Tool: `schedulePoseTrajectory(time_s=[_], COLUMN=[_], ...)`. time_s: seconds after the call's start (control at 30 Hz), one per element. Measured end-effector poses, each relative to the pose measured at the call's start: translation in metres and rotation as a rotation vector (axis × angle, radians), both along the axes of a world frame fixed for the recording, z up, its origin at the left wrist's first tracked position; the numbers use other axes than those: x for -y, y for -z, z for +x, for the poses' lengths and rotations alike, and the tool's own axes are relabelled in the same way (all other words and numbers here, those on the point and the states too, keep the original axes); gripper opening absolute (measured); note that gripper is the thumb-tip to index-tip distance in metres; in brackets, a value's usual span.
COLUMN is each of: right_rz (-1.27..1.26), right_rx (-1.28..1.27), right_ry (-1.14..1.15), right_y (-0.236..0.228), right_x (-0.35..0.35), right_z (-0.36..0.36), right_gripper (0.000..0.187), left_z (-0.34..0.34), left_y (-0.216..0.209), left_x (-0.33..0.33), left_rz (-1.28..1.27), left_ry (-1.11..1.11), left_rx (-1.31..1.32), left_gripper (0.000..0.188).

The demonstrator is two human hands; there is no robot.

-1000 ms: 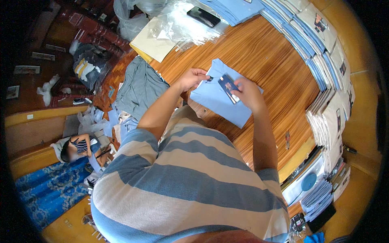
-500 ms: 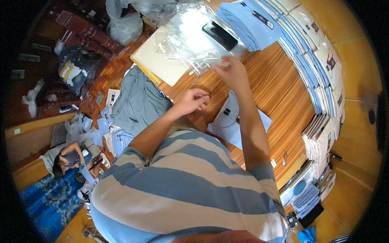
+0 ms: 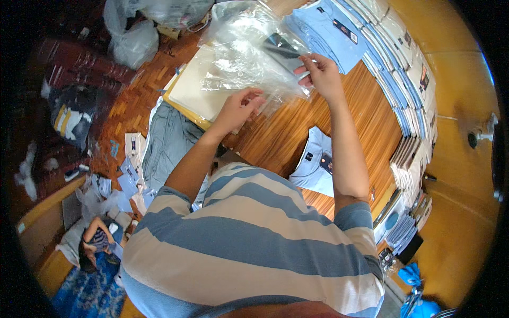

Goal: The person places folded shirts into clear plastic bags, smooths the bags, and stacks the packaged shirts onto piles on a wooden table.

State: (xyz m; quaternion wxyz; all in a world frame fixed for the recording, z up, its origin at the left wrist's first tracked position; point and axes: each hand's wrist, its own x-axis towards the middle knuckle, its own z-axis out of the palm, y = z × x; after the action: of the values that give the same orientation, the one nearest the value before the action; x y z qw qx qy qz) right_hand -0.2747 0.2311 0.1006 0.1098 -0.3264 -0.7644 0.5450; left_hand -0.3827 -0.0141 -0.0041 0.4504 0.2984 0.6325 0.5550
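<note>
My right hand (image 3: 323,77) pinches the right edge of a clear plastic bag (image 3: 241,61), which spreads over the far part of the table. Through the film a dark phone (image 3: 283,46) shows, partly covered. At the bag's near edge is my left hand (image 3: 239,110), fingers loosely curled and apart, with nothing visible in them. Closer to my body lies a folded light blue shirt (image 3: 314,164) with a dark tag, partly hidden by my right forearm. Beneath the bag's left side sit cream cardboard sheets (image 3: 193,87).
Folded blue shirts (image 3: 331,34) lie at the far right, beside long stacks of bagged shirts (image 3: 408,79) along the table's right edge. Grey cloth (image 3: 172,140) hangs at the left edge. A person (image 3: 98,238) sits at lower left. Plastic bags (image 3: 135,42) stand at far left.
My right hand has moved right and taken hold of the bag's edge. The bag now covers part of the phone. My left hand has moved farther out, toward the bag. The view has shifted.
</note>
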Motion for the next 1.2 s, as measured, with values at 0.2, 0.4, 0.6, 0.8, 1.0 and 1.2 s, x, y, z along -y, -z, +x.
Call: schedulePoseTrajectory(time_s=[0.2, 0.4, 0.6, 0.8, 1.0, 1.2], right_rz=[0.031, 0.191, 0.07, -0.366, -0.24, -0.401], right_rx=[-0.309, -0.285, -0.271, -0.71, -0.325, -0.411], right_ry=[0.065, 0.203, 0.493, 1.025, 1.259, 1.096], right_y=[-0.022, -0.1, -0.077, -0.026, 0.055, 0.177], right_x=[-0.01, 0.012, 0.061, 0.099, 0.104, 0.115], right_z=[0.01, 0.098, 0.273, 0.471, 0.515, 0.505], right_gripper=[0.048, 0.051, 0.01, 0.039, 0.018, 0.009], left_z=[-0.019, -0.012, 0.033, 0.13, 0.134, 0.17], left_y=[0.006, -0.039, 0.003, 0.016, 0.016, -0.007], left_x=[-0.025, -0.045, -0.093, -0.138, -0.119, -0.034], left_rz=[0.107, 0.444, 0.262, 0.29, -0.051, -0.332], left_ry=[0.111, 0.414, 0.465, 0.688, 0.79, 0.681], left_rx=[0.241, 1.166, 1.017, -0.98, -0.872, -0.777], left_gripper=[0.045, 0.097, 0.092, 0.031, 0.019, 0.019])
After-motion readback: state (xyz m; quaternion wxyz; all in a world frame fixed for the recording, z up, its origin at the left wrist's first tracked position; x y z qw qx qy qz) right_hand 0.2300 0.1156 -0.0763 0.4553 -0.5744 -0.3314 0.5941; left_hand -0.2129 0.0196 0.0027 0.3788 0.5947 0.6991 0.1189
